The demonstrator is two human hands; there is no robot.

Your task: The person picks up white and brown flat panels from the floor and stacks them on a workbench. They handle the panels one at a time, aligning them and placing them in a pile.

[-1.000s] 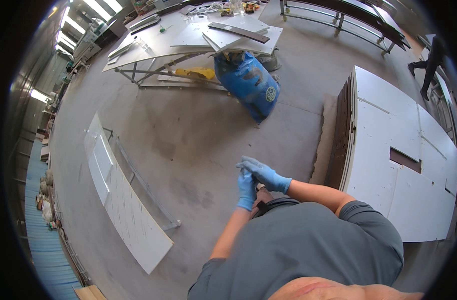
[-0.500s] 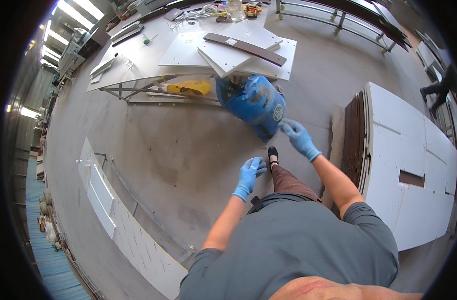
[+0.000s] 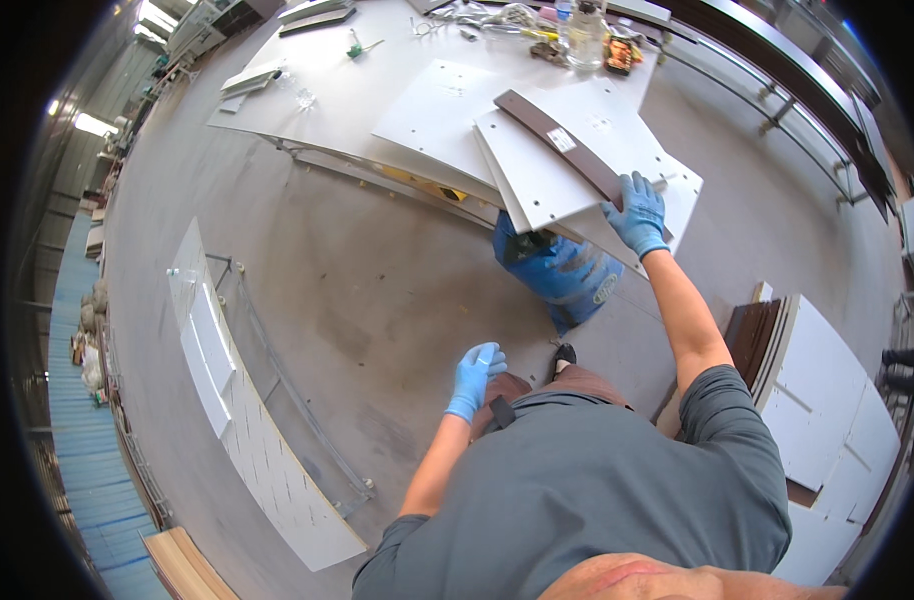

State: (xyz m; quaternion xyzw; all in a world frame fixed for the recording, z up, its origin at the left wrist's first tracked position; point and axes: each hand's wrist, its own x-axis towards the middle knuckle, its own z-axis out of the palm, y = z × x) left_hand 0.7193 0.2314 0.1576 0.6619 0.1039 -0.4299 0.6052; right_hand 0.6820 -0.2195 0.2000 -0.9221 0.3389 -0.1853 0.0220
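A dark brown strip board (image 3: pixel 562 135) with a white label lies across white panels (image 3: pixel 537 178) stacked at the table's near corner. My right hand (image 3: pixel 639 215), in a light blue glove, is closed over the near end of this strip, thumb on one side and fingers on the other. The palm hides part of that end. In front of my waist, away from the table, hangs my gloved left hand (image 3: pixel 474 378). Its fingers are loosely bent and slightly apart, and I see nothing held in them.
A blue sack (image 3: pixel 562 275) stands on the floor below the table corner. A clear jar (image 3: pixel 585 38) and tools sit on the table (image 3: pixel 347 95). White and brown panels (image 3: pixel 827 390) are piled at right. A long panel (image 3: pixel 267 450) on a metal frame is at left.
My right hand has risen from beside the blue sack to the brown strip and taken hold of its near end. The table is closer. My left hand stays low, near my waist.
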